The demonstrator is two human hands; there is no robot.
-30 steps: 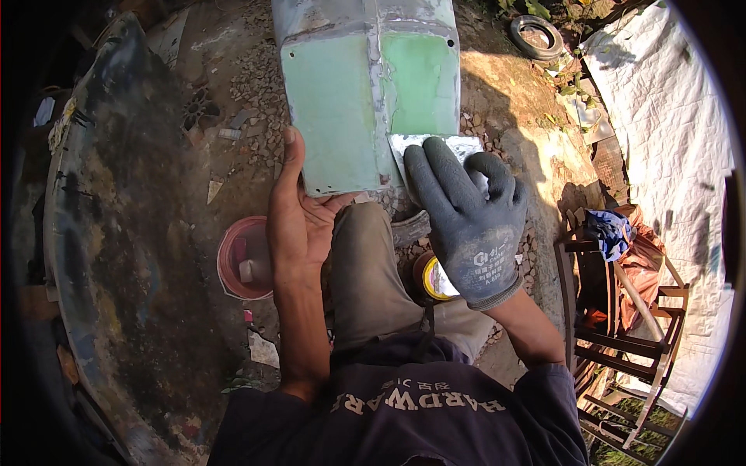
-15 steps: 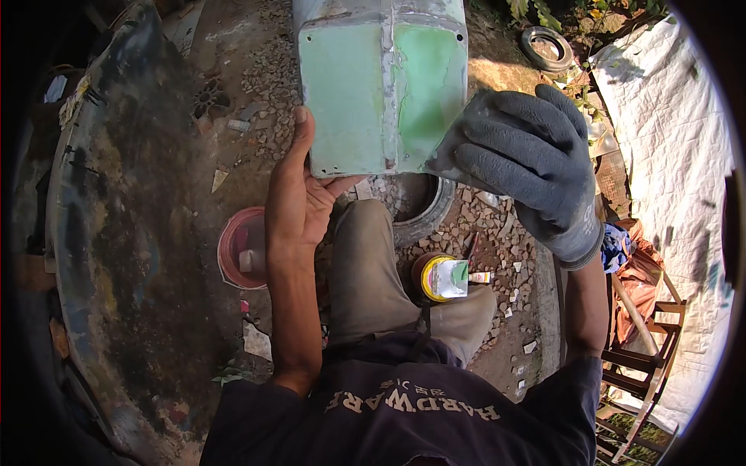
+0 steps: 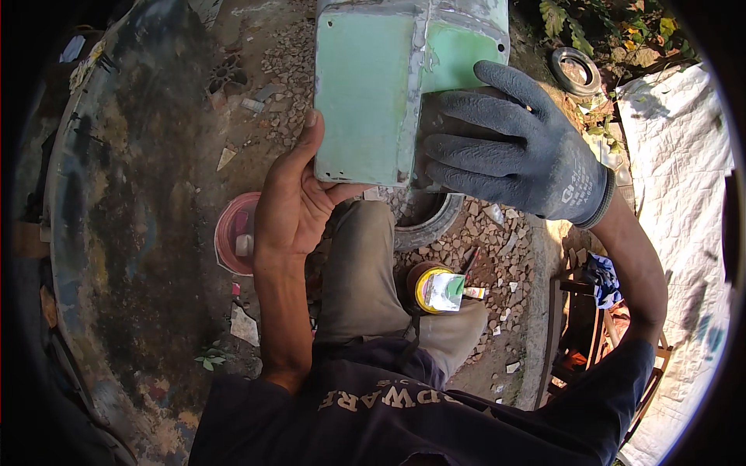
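Observation:
A boxy pale green panel (image 3: 363, 97), with a rough grey ridge down its middle and small holes at its corners, rises in front of me. My bare left hand (image 3: 294, 182) grips its lower left corner, thumb along the side edge and fingers under the bottom. On the right half, my right hand (image 3: 513, 144), in a grey work glove, lies with fingers stretched over a dark thin sheet (image 3: 429, 128) that looks like sandpaper. The glove hides most of that sheet and the panel's lower right part. The thumb of the glove is not clearly visible.
Between my knees stands a yellow-rimmed can (image 3: 423, 289) with a white and green card (image 3: 445, 292) on top. A reddish bucket (image 3: 235, 237) is left of my arm. Beneath the panel lies a tyre (image 3: 435, 225) on rubble. White sheeting (image 3: 676, 155) hangs at right.
My gloved right hand has swung inward and flattened across the panel's right half, its forearm now reaching in from the right. The panel sits further right in view, still held by my left hand.

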